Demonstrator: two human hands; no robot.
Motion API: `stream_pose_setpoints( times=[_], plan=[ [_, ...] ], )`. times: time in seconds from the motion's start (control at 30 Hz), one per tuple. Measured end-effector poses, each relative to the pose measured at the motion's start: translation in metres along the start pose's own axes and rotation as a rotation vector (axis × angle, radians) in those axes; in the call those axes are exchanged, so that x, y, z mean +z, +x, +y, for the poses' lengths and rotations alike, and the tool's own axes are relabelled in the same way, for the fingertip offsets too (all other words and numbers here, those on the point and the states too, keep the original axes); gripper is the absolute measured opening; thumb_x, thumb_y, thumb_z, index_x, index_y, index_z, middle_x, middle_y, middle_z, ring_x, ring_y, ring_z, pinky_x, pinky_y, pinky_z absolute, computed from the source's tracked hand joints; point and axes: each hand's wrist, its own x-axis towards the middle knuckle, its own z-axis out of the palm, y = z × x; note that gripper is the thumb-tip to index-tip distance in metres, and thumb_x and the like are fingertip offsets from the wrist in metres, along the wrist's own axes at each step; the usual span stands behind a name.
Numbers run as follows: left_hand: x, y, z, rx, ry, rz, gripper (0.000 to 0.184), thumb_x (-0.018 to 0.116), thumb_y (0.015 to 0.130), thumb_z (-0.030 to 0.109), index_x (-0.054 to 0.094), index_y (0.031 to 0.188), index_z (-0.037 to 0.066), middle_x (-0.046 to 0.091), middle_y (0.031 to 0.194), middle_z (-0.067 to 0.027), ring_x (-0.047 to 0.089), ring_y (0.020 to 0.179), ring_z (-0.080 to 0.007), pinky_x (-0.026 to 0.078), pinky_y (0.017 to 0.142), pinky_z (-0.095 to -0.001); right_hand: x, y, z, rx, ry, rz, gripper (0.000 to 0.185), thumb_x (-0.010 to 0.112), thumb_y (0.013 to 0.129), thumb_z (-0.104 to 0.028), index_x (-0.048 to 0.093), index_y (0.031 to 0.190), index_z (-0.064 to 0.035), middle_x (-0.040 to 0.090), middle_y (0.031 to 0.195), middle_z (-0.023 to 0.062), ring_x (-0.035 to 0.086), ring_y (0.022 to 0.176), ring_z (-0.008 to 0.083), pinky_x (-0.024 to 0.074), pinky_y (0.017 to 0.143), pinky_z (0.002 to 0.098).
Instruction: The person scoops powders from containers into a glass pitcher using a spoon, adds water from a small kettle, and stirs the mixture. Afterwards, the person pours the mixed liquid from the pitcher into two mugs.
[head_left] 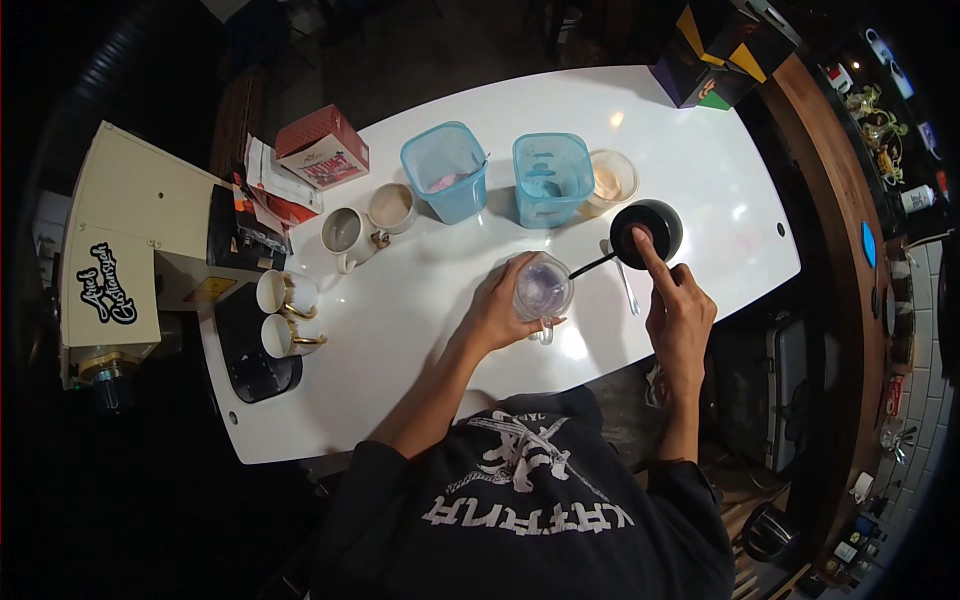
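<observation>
My left hand (497, 305) is wrapped round a clear glass pitcher (544, 288) with pale purple contents, its handle toward me. Just right of it, my right hand (675, 307) reaches over a round black vessel (660, 215), the index finger stretched onto its dark top. A thin black spout or rod (592, 265) runs from the black vessel to the pitcher's rim. Whether my right hand grips the vessel is hard to see. Under the spout, a metal spoon (631, 290) lies on the white table (420, 340).
Beyond my hands stand two blue plastic containers (458, 200) (550, 205) and a cup of tan contents (612, 180). Two mugs (345, 232) (391, 207), a red box (325, 150) and gold-handled cups (285, 335) are leftward. A dark box (705, 75) occupies the far right.
</observation>
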Motion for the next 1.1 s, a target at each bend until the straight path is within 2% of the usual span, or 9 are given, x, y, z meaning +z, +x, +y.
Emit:
stream_pose_setpoints(
  times=[0.67, 0.87, 1.1],
  plan=[
    [0.001, 0.0, 0.0, -0.016, -0.029, -0.007, 0.106, 0.097, 0.06, 0.041, 0.044, 0.145, 0.005, 0.057, 0.138, -0.0192, 0.057, 0.126, -0.0388, 0.048, 0.107, -0.0466, 0.001, -0.004, -0.011, 0.027, 0.018, -0.031, 0.075, 0.066, 0.085, 0.004, 0.058, 0.144, -0.0405, 0.056, 0.07, 0.0074, 0.055, 0.053, 0.0223, 0.0483, 0.051, 0.0376],
    [0.004, 0.0, -0.005, -0.03, -0.023, -0.008, 0.108, 0.097, 0.06, 0.042, 0.042, 0.146, 0.005, 0.056, 0.139, -0.0202, 0.056, 0.128, -0.0394, 0.048, 0.108, -0.047, 0.005, 0.003, -0.009, 0.073, 0.016, 0.038, 0.077, 0.066, 0.084, 0.005, 0.058, 0.145, -0.0408, 0.055, 0.07, 0.0068, 0.055, 0.053, 0.0214, 0.0483, 0.051, 0.0372],
    [0.005, 0.0, -0.008, -0.018, -0.033, -0.008, 0.107, 0.097, 0.061, 0.042, 0.043, 0.145, 0.005, 0.056, 0.139, -0.0201, 0.056, 0.128, -0.0395, 0.048, 0.108, -0.0471, 0.001, -0.001, -0.012, 0.014, 0.0, -0.046, 0.077, 0.066, 0.084, 0.005, 0.058, 0.145, -0.0402, 0.056, 0.07, 0.0071, 0.055, 0.053, 0.0212, 0.0481, 0.05, 0.0371]
  ],
)
